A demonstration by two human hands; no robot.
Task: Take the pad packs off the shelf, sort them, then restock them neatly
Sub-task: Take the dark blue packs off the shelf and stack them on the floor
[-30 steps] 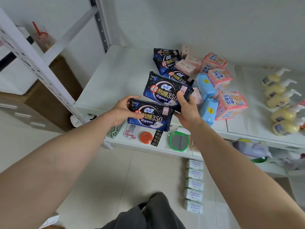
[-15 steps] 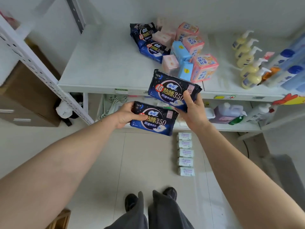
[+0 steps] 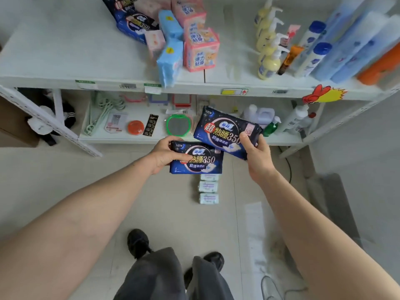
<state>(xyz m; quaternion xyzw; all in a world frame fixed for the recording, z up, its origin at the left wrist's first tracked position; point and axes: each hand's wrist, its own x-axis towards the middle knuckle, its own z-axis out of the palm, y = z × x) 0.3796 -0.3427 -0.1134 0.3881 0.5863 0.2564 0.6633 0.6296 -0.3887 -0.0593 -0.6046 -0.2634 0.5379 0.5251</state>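
Observation:
My left hand grips a dark blue pad pack by its left end, above the floor. My right hand grips a second dark blue pad pack by its right end, slightly higher and tilted. More packs stay on the white shelf: dark blue ones at the back, light blue packs and pink packs beside them. A row of small pale green packs lies on the floor under my hands.
Yellow pump bottles and blue bottles crowd the shelf's right side. The lower shelf holds a green mirror, an orange tin and detergent bottles. My feet stand on the tiled floor.
Both hands have drawn the two dark blue packs away from the shelf and down toward the floor. The view has tipped downward, showing my legs and shoes.

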